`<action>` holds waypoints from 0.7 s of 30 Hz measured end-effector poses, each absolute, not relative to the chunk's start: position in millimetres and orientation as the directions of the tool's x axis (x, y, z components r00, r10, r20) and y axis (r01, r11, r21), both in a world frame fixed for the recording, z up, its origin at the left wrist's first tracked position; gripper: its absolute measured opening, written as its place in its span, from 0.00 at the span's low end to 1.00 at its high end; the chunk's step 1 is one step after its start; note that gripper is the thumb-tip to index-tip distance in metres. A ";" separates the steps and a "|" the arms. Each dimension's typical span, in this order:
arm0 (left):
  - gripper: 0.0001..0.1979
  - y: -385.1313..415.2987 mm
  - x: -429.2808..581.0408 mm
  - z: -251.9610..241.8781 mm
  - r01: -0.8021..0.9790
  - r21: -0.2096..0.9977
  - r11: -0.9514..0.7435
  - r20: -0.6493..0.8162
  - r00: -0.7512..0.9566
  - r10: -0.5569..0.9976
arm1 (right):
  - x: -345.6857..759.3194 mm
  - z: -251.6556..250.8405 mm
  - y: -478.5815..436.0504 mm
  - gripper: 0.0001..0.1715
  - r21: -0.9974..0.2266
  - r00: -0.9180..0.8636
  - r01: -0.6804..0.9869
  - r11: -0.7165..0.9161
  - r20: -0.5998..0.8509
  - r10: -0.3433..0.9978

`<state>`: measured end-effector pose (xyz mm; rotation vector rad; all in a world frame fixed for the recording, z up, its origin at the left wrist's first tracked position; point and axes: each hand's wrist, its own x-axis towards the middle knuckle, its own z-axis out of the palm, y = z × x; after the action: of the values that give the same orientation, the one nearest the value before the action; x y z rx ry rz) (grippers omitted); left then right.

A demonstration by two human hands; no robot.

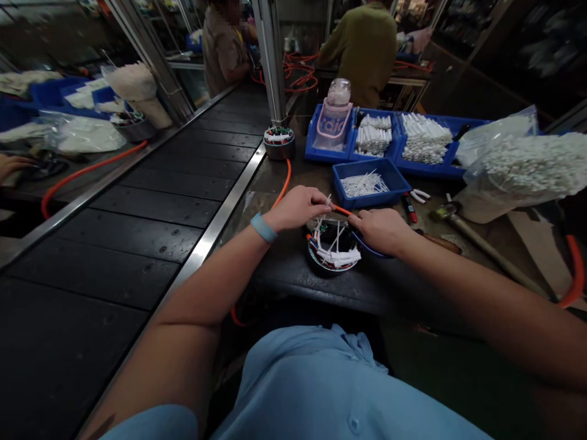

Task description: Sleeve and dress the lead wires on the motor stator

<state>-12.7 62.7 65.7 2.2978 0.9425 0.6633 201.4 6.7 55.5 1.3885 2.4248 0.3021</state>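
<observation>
In front of me on the bench sits a round dark motor-like housing (323, 269) with white-sleeved wires (339, 258) bundled around its rim. Thin white cable ties (338, 235) stick up from it. Above its far side, my left hand (298, 206) is closed in a pinch on a white cable tie (329, 200). An orange cable (342, 209) stretches between both hands. My right hand (380, 231) is closed around this cable at the housing's right; its fingertips are partly hidden. A dark blue cable (369, 249) curves below the right hand.
A blue tray (389, 194) of cable ties stands beyond the hands, before blue bins (398, 160) of white sleeves. Pliers (419, 195), a hammer (490, 244) and a bulging plastic bag (486, 201) lie right. A conveyor (174, 195) runs left; another housing (279, 146) stands beside it.
</observation>
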 end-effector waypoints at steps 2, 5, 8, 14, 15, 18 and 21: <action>0.07 59.1 -18.8 59.4 0.444 0.691 -0.570 0.339 0.497 0.799 | 208.1 55.0 2.3 0.19 0.360 -0.440 0.801 0.478 -0.187 0.878; 0.10 54.0 -31.0 54.0 0.381 0.799 -0.466 0.432 0.178 0.884 | 219.0 55.0 -9.1 0.18 0.383 -0.398 0.817 0.432 -0.167 0.902; 0.14 50.1 -38.1 58.1 0.379 0.821 -0.427 0.312 0.327 0.892 | 220.3 55.4 -15.9 0.19 0.392 -0.451 0.787 0.475 -0.159 0.878; 0.09 46.4 -29.0 72.3 0.390 0.762 -0.517 0.110 0.709 0.696 | 204.1 52.9 -8.9 0.16 0.393 -0.533 0.730 0.558 -0.182 0.826; 0.08 46.2 -28.0 72.4 0.403 0.762 -0.507 0.109 0.692 0.713 | 203.2 52.1 -8.1 0.16 0.396 -0.537 0.725 0.564 -0.187 0.822; 0.09 45.2 -29.0 69.3 0.446 0.744 -0.497 0.149 0.614 0.775 | 204.6 50.1 -9.6 0.16 0.400 -0.547 0.720 0.567 -0.177 0.818; 0.09 43.5 -32.6 66.4 0.476 0.728 -0.494 0.177 0.565 0.806 | 207.2 48.8 -14.2 0.16 0.418 -0.551 0.727 0.544 -0.119 0.826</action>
<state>-32.6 43.5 66.4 2.1682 1.0213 0.6776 207.2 -14.2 48.8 1.2871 2.4823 0.4662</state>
